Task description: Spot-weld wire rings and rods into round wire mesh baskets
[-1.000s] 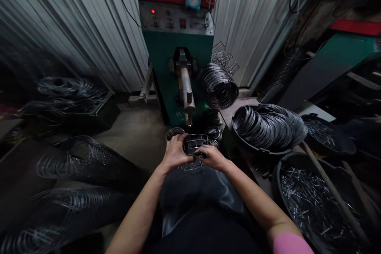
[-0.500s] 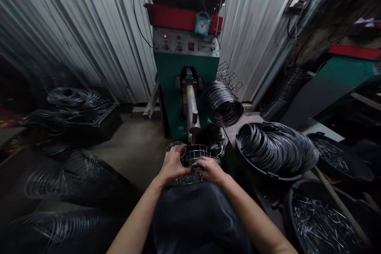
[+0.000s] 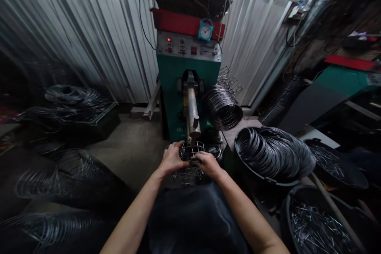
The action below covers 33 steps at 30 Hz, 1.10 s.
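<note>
A round wire basket frame (image 3: 200, 147) sits under the tip of the spot welder's arm (image 3: 193, 115), close in front of my lap. My left hand (image 3: 172, 158) is curled round the frame's left side, thumb pointing inward. At the frame's near right, my right hand (image 3: 207, 163) has its fingers pinched together; whether a small wire is between them I cannot make out. The green welding machine (image 3: 169, 75) stands straight ahead with a red light lit on its panel. More wirework (image 3: 189, 176) shows beneath my hands.
Wire rings (image 3: 224, 107) hang to the machine's right. A tub (image 3: 268, 179) heaped with rings and another tub (image 3: 287, 222) of short wire pieces stand at the right. Stacked wire frames (image 3: 68, 178) fill the left floor. A teal clock (image 3: 205, 31) hangs on the machine.
The wire frame and both hands have shifted slightly left against the welder's tip, which now overlaps the frame's far rim. The whole view has tilted a little.
</note>
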{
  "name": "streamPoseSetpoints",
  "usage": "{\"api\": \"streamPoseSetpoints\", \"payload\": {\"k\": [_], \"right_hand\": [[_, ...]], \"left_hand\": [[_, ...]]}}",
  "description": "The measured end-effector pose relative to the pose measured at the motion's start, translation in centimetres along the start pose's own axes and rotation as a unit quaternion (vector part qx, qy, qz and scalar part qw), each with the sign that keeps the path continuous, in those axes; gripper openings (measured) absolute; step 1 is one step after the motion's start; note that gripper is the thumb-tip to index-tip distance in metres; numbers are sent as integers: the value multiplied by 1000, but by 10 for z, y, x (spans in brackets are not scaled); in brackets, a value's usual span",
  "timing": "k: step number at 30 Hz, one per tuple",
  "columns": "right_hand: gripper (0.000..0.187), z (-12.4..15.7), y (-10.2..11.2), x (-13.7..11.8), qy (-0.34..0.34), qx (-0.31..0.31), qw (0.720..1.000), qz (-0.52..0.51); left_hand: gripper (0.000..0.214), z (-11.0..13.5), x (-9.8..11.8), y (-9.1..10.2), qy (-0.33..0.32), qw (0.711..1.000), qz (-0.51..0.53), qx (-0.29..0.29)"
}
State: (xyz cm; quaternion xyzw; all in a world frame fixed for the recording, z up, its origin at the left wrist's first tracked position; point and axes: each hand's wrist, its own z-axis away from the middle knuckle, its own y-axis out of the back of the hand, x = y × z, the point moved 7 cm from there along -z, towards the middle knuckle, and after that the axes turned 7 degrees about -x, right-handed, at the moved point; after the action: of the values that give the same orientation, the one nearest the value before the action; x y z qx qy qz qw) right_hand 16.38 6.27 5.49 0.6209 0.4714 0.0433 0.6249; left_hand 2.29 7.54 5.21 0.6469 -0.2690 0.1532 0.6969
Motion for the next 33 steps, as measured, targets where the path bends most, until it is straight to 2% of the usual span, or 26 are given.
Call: {"api": "streamPoseSetpoints", "payload": {"k": [6,9,11,13,16,20,23,26,29,31,33], "right_hand": [[21,-13,4,7,-49,30,998,-1],[31,-5,17,8,-68,113,990,-56],[34,15,21,17,-109,181,969,-127],[26,44,7,36,-181,208,936,-218],[31,98,-38,62,-262,197,891,-314],[34,160,-81,78,-270,254,896,-244],[33,181,-92,88,-289,283,881,-245],[37,186,-86,100,-320,324,832,-317],[44,190,-84,110,-355,370,745,-427],[47,192,-90,113,-375,378,686,-495],[48,193,-95,114,-386,375,640,-548]], "left_hand": [[87,-14,-5,2,35,999,-2,17],[88,-19,-7,2,32,999,17,19],[90,-18,-8,3,33,999,17,32],[91,-15,-7,4,33,998,7,47],[92,-14,-7,7,37,997,-6,65],[91,-21,-14,7,63,996,13,59],[92,-27,-17,7,64,996,17,57],[92,-31,-19,6,64,996,12,57],[90,-34,-22,7,70,996,11,55],[89,-37,-21,8,64,997,15,51],[89,-41,-18,10,49,998,17,42]]}}
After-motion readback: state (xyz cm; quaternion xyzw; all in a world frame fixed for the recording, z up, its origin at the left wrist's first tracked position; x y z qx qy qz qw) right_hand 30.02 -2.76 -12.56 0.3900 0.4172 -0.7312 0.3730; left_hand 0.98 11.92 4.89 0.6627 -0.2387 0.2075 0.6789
